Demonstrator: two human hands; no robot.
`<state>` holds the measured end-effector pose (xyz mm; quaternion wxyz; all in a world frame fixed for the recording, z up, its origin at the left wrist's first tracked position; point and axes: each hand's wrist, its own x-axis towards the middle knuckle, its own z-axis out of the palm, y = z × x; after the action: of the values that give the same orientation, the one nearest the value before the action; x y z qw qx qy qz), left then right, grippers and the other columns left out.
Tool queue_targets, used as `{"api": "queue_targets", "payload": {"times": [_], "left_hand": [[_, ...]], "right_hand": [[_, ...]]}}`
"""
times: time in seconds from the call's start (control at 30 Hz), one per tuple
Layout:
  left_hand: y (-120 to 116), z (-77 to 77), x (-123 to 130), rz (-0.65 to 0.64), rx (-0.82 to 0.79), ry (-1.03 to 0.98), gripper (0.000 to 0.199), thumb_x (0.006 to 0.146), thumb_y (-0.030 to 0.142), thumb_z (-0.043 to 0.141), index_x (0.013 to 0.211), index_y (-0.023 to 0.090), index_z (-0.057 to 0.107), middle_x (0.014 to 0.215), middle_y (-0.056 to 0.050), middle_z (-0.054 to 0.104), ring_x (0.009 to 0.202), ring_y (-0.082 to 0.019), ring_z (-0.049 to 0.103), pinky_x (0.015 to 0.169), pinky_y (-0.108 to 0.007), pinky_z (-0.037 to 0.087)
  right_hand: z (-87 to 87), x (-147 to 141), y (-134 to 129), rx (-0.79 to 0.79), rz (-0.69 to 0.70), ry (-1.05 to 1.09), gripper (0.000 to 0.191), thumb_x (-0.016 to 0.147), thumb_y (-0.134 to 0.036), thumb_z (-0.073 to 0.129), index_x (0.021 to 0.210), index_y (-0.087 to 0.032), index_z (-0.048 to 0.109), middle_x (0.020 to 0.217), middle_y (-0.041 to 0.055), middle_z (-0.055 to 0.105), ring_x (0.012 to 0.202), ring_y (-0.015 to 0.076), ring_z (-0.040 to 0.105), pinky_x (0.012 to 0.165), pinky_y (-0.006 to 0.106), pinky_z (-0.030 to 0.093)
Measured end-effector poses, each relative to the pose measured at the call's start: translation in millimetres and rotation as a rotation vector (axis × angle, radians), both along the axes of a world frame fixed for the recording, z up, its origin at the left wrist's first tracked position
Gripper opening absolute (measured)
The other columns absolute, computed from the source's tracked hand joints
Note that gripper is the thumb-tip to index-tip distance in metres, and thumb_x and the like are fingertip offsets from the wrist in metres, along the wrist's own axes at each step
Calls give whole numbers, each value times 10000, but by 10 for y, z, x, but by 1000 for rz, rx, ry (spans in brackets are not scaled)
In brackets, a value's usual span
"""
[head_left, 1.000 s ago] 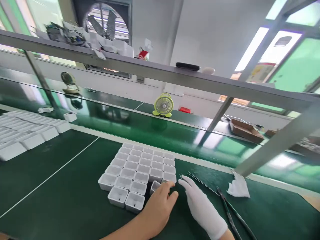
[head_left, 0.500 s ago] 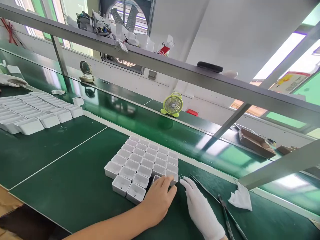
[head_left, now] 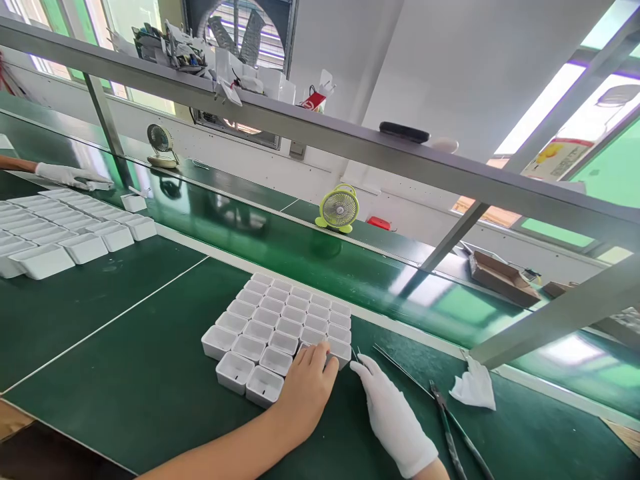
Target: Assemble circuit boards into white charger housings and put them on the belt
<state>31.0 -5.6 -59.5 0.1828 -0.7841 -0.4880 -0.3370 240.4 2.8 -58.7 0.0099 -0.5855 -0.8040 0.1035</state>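
Workstation surroundings: green table (head_left: 125,373), grey overhead shelf (head_left: 350,150).
A glossy green conveyor strip (head_left: 280,247) runs behind the table. A yellow-green desk fan (head_left: 339,209) stands beyond it; a large wall ventilation fan (head_left: 240,33) sits high in the white wall (head_left: 450,73). Daylit windows flank both sides.

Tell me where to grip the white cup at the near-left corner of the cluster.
Take the near-left white cup by its two outer walls, from the near-left, probably pinching over the rim. It sits upright and open-topped; neighbouring cups block its far sides, while the green mat lies bare before it. The left hand rests just beside it.
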Motion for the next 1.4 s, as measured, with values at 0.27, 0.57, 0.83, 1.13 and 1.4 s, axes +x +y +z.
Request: {"api": "queue_targets", "payload": {"times": [0.27, 0.57, 0.83, 1.13, 1.4], "left_hand": [[-62, 35, 10, -123, -49, 27, 413, 708, -92, 439, 1029, 131, 572, 1150, -156, 606, 944, -280, 646, 764, -409, 612], [-42, -12, 31, -22, 20, 56, 385, 744, -132, 434, 961, 144, 590, 1109, -130, 639, 893, -258, 673, 709, -359, 603], [-30, -60, 58, 60, 37, 61, 352, 755, -133, 440, 912, 154, 569, 1075, -117, 641, 845, -240, 668, 684, -344, 576], [-35, -36, 45, 68, 1, 68, 333, 767, -116, 437, 910, 157, 561, 1093, -117, 626, 864, -232, 640, 701, -341, 562], [-82, -4, 28, -56, -14, 47, 401, 725, -117, 416, 987, 140, 576, 1124, -125, 588, 963, -257, 601, 810, -389, 565]], "right_hand": [[-6, -15, 1, 2, 5, 15, 692, 877, -1, 306, 1476, -303, 475, 1617, 26, 345, 1447, 230, 433, 1157, 443, 453], [43, -30, -5, -4, 22, -14, 718, 854, 33, 285, 1462, -287, 495, 1606, 19, 366, 1441, 240, 438, 1165, 467, 444], [52, -41, -16, -9, 27, -24, 713, 863, 33, 265, 1468, -268, 491, 1601, 35, 373, 1438, 245, 439, 1189, 478, 410], [48, -30, -13, -19, 15, -39, 749, 823, 47, 296, 1450, -307, 503, 1603, 11, 370, 1424, 247, 453, 1165, 473, 429], [17, -9, -11, 15, 37, -35, 700, 864, 30, 271, 1448, -280, 502, 1590, 25, 389, 1386, 269, 490, 1135, 479, 458]]}}
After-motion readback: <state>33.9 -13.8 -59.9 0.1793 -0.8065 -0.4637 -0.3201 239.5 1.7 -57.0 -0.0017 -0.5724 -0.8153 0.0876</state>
